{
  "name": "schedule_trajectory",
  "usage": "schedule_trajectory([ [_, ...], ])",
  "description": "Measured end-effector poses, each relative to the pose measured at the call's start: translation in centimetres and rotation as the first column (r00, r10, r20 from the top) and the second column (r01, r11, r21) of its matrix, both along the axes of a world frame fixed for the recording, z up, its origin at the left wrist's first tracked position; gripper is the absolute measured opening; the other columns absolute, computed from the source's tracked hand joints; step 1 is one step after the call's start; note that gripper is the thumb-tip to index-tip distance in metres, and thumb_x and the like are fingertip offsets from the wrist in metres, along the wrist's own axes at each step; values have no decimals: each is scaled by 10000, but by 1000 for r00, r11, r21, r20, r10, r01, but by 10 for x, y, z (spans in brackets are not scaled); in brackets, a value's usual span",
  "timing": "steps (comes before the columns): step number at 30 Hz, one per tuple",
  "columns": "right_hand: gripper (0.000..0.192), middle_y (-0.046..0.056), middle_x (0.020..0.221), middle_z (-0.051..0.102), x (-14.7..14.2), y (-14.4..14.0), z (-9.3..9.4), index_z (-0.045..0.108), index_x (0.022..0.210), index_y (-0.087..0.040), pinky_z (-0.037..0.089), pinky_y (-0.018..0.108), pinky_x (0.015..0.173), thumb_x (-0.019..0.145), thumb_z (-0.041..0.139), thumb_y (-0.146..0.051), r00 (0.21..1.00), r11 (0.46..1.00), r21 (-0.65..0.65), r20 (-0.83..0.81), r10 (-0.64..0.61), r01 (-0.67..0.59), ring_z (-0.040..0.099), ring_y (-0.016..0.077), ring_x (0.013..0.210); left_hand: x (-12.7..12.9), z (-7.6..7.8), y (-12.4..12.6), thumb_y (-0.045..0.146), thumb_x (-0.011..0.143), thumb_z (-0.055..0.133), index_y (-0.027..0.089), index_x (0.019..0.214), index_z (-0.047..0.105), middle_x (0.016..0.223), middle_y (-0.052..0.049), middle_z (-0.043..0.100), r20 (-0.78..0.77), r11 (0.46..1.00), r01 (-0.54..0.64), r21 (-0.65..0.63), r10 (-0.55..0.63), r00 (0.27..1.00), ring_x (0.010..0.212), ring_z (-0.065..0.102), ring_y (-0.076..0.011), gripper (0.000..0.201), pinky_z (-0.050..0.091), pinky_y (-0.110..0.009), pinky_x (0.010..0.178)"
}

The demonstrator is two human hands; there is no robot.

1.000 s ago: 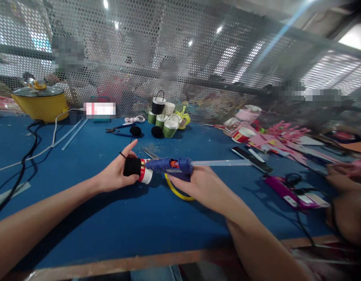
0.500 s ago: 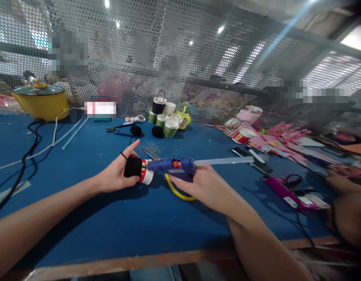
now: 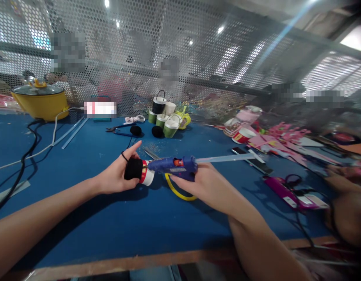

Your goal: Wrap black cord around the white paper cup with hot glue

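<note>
Left hand (image 3: 114, 180) wrapped around small paper cup with black fuzzy band (image 3: 138, 172), lying sideways just above blue surface (image 3: 110, 222). Right hand (image 3: 202, 184) closed on blue hot glue gun (image 3: 173, 166), nozzle touching cup. Yellow cord loop (image 3: 176, 191) beneath. Farther back, green-and-white paper cups (image 3: 164, 117); yellow lidded pot (image 3: 40, 100) far left.

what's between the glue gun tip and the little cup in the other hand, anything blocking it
Nothing visible. The right hand holds the blue glue gun with its nozzle right at the small cup, beside the black pom-pom in the left hand. Whether the tip touches is unclear.
</note>
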State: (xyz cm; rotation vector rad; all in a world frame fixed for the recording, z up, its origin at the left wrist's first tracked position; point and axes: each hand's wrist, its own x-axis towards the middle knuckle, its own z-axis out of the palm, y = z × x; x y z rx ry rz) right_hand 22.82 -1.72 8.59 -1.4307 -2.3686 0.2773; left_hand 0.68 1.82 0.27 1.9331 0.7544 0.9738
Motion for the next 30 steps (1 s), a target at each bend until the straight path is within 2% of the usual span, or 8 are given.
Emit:
schedule_trajectory([
  [4,269,-11,541,530,0,3,-2,455,536,-184,365,236,517,789,473,-272,1000,1000,15,12,-6,6,503,127,536,0,0,0,78,657,554,263,1392,71,1061,-55,408,-24,999,-8,42,9,1000,819,481,-154,899,444,-288,716],
  [13,327,-18,502,486,2,4,-1,380,482,-191,351,233,498,779,490,-273,1000,1000,9,25,-7,6,482,119,513,-1,0,-1,63,648,551,267,1392,72,1067,-62,407,-54,996,-6,90,11,998,862,478,-180,908,433,-331,772],
  [18,280,-6,546,520,0,7,-1,428,522,-186,353,232,491,781,480,-278,999,999,-3,32,-41,41,488,121,525,-2,0,-1,70,654,557,266,1392,75,1085,-70,410,-78,993,-6,114,15,997,872,479,-186,903,433,-340,783],
  [25,316,-13,492,482,1,5,-3,403,499,-192,343,228,469,791,470,-291,999,1000,17,44,-15,14,464,115,490,-1,-1,0,68,648,552,273,1392,75,1078,-67,404,-61,994,-5,114,12,998,879,477,-192,908,436,-348,779],
  [30,309,-21,478,459,0,5,-2,382,507,-193,336,228,464,791,464,-282,999,1000,19,34,-16,15,453,112,478,0,-2,1,69,650,556,268,1392,75,1071,-61,403,-35,998,-3,65,5,999,834,483,-164,907,445,-303,730],
])
